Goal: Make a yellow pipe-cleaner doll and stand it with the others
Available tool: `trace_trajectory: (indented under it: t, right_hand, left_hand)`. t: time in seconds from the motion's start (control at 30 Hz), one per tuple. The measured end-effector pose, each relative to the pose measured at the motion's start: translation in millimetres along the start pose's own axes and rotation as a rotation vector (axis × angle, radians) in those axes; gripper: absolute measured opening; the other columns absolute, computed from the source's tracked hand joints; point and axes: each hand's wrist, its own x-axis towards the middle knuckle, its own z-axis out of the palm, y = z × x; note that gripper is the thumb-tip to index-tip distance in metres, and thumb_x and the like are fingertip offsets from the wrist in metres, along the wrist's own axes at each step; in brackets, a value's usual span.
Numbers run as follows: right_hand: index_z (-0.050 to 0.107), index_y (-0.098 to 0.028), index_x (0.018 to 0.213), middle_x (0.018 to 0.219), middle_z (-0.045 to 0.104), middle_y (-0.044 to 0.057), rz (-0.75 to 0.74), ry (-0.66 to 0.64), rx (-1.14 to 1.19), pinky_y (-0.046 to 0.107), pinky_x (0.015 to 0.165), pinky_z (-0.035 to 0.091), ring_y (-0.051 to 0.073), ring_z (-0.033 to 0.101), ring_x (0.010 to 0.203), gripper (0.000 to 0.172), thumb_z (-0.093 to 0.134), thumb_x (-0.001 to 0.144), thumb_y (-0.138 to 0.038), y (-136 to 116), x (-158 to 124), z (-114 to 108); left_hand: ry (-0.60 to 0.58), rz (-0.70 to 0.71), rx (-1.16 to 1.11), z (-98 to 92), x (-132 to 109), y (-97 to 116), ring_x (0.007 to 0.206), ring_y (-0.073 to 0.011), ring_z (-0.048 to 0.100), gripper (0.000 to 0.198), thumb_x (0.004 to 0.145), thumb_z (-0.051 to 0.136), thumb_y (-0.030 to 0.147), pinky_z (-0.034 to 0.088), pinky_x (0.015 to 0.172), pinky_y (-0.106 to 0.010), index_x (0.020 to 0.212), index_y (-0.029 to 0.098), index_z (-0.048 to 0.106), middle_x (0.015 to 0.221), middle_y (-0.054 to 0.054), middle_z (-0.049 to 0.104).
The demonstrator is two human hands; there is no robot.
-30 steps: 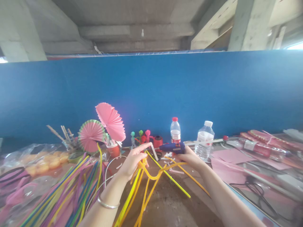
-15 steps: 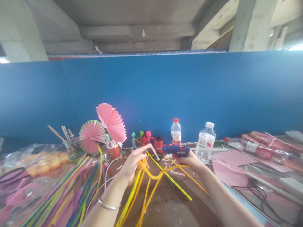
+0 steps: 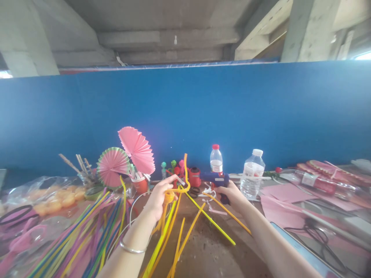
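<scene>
Near edge, lower left: loose bundle of coloured pipe cleaners (image 3: 72, 239) fanned over the table (image 3: 208, 251). A few yellow and orange stems (image 3: 174, 231) run up the centre.

Left hand (image 3: 156, 199), bangle (image 3: 131, 249) on the wrist: thumb and forefinger pinched tight on the orange pipe cleaner (image 3: 186, 170), centre frame. Its free end stands up in a hook above the fingers.

Right hand (image 3: 233, 195), right of centre: closed around the handle of the blue glue gun (image 3: 216, 178), nozzle pointing left toward the pinch, close but apart.

Delta vs 1.0 s and 0.5 s ago:
- then the orange stem sagged in a curve between both hands; now only the left holds it, and the end has sprung upward.
- the gun lay flat above the right hand; now it is gripped by the handle.
- left hand barely shifted.

My read: shaping pass is over, piece is carried one-handed, gun brought to bear on it.

Behind: red cup (image 3: 140, 184) with pink paper fans (image 3: 136, 148), small figures (image 3: 174, 166), two water bottles (image 3: 252, 173), pink sheets (image 3: 278, 193) right, blue board (image 3: 185, 108) at the back.
</scene>
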Motion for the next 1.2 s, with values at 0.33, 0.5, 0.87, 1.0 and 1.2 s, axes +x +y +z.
trace_trajectory:
  t: [0.33,0.5,0.87,1.0,1.2]
  right_hand:
    - [0.048,-0.018,0.068,0.049,0.051,-0.002,0.130,0.208,0.475,0.023,0.041,0.039,0.011,0.048,0.043,0.010,0.054,0.062,-0.022,3,8,2]
    - [0.050,-0.017,0.069,0.055,0.054,-0.001,0.032,0.006,0.470,0.024,0.051,0.042,0.012,0.050,0.051,0.023,0.046,0.048,-0.008,1,5,-7]
    - [0.053,-0.017,0.078,0.065,0.054,-0.002,-0.142,0.030,0.316,0.025,0.062,0.042,0.011,0.051,0.060,0.025,0.048,0.056,-0.007,-11,4,-9]
    - [0.054,-0.018,0.080,0.068,0.055,-0.001,-0.144,0.081,0.322,0.028,0.065,0.044,0.013,0.053,0.064,0.025,0.051,0.056,-0.010,-14,4,-9]
    - [0.052,-0.019,0.075,0.058,0.051,-0.003,-0.144,0.073,0.421,0.025,0.057,0.041,0.011,0.049,0.055,0.021,0.051,0.056,-0.011,-20,2,-10]
  left_hand:
    - [-0.188,0.109,0.826,-0.4,4,-24,0.108,-0.0225,0.050,0.041,0.064,0.044,0.013,0.032,0.094,-0.031,0.099,0.016,0.065,0.112,-0.007,0.061]
    - [-0.077,0.110,0.726,-1.6,1,-18,0.100,-0.0214,0.054,0.046,0.067,0.048,0.018,0.039,0.085,-0.028,0.112,0.018,0.057,0.114,-0.007,0.058]
    - [-0.062,0.236,0.383,10.4,-11,8,0.070,-0.0156,0.055,0.029,0.080,0.044,0.039,0.043,0.060,-0.023,0.081,0.017,0.062,0.075,-0.005,0.057]
    - [-0.038,0.179,0.161,14.7,-14,14,0.062,-0.0121,0.055,0.034,0.078,0.045,0.048,0.045,0.056,-0.025,0.085,0.017,0.057,0.075,-0.002,0.051]
    - [-0.076,0.004,-0.224,18.1,-18,22,0.048,-0.0094,0.050,0.032,0.076,0.048,0.048,0.034,0.037,-0.019,0.086,0.018,0.049,0.070,0.001,0.050]
